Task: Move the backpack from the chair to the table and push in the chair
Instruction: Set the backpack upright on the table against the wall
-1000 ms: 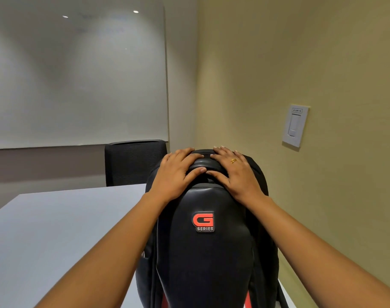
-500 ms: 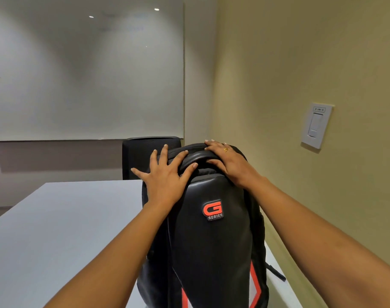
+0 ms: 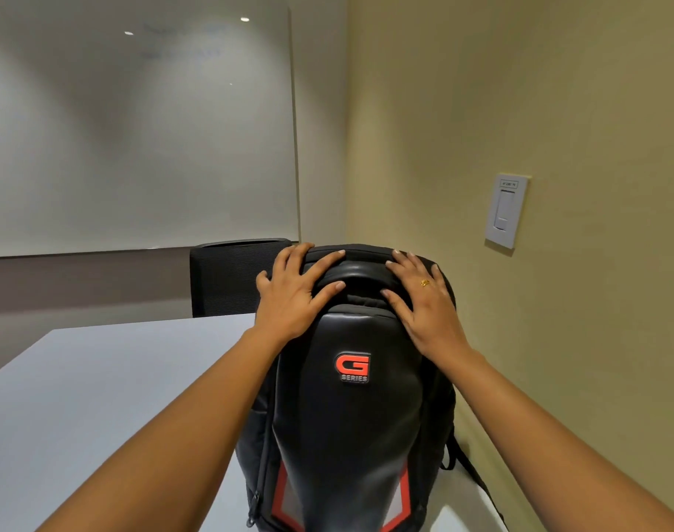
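Note:
A black backpack (image 3: 350, 424) with a red "G Series" badge and red trim stands upright on the white table (image 3: 97, 397), near its right edge. My left hand (image 3: 293, 297) lies flat on the top left of the backpack, fingers spread beside the carry handle. My right hand (image 3: 423, 305), with a ring on it, lies flat on the top right in the same way. Neither hand curls around the handle. A black mesh chair back (image 3: 231, 278) shows behind the table's far edge. No other chair is in view.
A yellow wall runs close along the table's right side, with a white light switch (image 3: 506, 211) on it. A large whiteboard (image 3: 135, 128) covers the far wall. A backpack strap (image 3: 469, 470) trails off the table's right edge.
Both hands went from gripping the carry handle to lying flat with spread fingers on the top corners. The backpack has stayed upright on the table.

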Tool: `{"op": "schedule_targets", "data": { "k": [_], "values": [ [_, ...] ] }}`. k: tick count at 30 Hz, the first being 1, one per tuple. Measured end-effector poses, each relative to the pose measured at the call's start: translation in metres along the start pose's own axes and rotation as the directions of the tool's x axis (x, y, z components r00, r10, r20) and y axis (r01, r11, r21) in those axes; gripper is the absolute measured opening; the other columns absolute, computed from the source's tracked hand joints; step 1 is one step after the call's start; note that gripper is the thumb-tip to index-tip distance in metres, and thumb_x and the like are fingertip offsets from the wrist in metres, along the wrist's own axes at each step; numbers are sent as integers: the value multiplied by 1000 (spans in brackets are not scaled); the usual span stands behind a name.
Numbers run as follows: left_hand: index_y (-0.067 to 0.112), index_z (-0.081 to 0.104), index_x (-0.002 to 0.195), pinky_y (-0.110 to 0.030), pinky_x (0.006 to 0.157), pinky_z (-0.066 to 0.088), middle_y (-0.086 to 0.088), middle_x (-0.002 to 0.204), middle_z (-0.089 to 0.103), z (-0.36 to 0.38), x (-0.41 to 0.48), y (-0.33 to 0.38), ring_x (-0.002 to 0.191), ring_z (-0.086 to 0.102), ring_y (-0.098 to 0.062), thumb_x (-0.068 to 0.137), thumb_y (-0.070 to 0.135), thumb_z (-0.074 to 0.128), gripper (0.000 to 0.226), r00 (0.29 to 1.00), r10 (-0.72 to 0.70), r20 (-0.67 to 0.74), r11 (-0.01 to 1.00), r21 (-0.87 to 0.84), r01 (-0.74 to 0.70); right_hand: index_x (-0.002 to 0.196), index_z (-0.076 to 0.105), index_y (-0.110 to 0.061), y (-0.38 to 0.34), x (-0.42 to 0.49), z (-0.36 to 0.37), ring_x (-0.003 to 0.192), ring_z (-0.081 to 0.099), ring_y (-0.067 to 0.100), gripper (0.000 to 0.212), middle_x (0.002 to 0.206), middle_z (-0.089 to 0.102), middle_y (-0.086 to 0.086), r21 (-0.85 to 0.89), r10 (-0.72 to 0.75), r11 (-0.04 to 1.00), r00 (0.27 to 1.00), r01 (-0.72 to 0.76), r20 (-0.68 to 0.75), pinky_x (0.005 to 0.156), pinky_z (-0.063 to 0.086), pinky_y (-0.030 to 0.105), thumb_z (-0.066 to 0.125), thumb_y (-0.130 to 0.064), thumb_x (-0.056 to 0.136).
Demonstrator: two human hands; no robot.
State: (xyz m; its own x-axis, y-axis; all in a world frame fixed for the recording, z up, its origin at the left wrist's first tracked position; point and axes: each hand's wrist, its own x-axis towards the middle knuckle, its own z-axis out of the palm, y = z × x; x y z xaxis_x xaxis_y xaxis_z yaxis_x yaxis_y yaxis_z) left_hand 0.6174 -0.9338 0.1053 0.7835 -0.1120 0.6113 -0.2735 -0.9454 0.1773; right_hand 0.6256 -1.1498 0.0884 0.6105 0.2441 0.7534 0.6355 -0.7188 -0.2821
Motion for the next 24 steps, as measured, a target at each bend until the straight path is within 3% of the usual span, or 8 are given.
{"op": "schedule_targets", "data": {
  "k": [2,5,9,17,19,21,24],
  "values": [
    [52,22,137,-60,100,27,-2,149,23,0,-7,-16,138,13,-22,86,65,25,53,999,-41,-10,999,-20,41,139,32,-28,0,-13,6,142,9,15,49,153,22,-4,-55,72,996,997,-70,32,113,3,47,42,-41,93],
    [52,21,138,-58,97,30,-1,148,25,-2,-19,-35,136,15,-21,84,65,23,55,994,-105,-16,994,-46,104,141,25,-33,-6,-18,20,142,-1,17,51,155,11,-6,18,130,991,988,-132,80,112,9,56,42,-41,93],
    [51,21,138,-56,95,32,-1,148,26,-4,-21,-35,135,18,-22,87,64,24,53,985,-172,-21,985,-12,172,142,23,-32,-6,1,31,142,-3,19,50,156,7,-5,14,146,989,980,-150,134,112,12,57,40,-37,95],
    [46,16,141,-56,91,33,-3,150,23,3,-19,6,135,17,-27,88,63,21,55,931,-355,-88,921,138,364,143,17,-37,10,42,27,142,3,25,47,156,8,-3,-259,207,958,916,-119,345,111,16,57,31,-39,98],
    [45,14,142,-58,94,32,-5,150,23,0,-21,12,135,19,-29,87,65,19,58,931,-358,-78,915,170,366,142,23,-33,0,37,27,141,12,26,45,155,15,0,-259,252,949,929,-181,271,109,23,53,33,-35,98],
    [46,13,142,-63,98,28,-7,149,25,-4,-23,11,133,23,-31,84,68,13,62,946,-320,-54,920,219,324,139,34,-25,-15,19,29,136,27,26,41,151,28,4,-206,317,932,946,-297,70,103,35,47,35,-29,98],
    [48,12,141,-70,100,16,-10,149,27,-18,-15,9,133,26,-34,73,77,4,74,968,-246,46,947,225,230,135,37,-19,-37,-14,32,128,38,27,40,145,37,8,-32,471,878,873,-478,-130,95,42,46,34,-31,97]
  ]
}}
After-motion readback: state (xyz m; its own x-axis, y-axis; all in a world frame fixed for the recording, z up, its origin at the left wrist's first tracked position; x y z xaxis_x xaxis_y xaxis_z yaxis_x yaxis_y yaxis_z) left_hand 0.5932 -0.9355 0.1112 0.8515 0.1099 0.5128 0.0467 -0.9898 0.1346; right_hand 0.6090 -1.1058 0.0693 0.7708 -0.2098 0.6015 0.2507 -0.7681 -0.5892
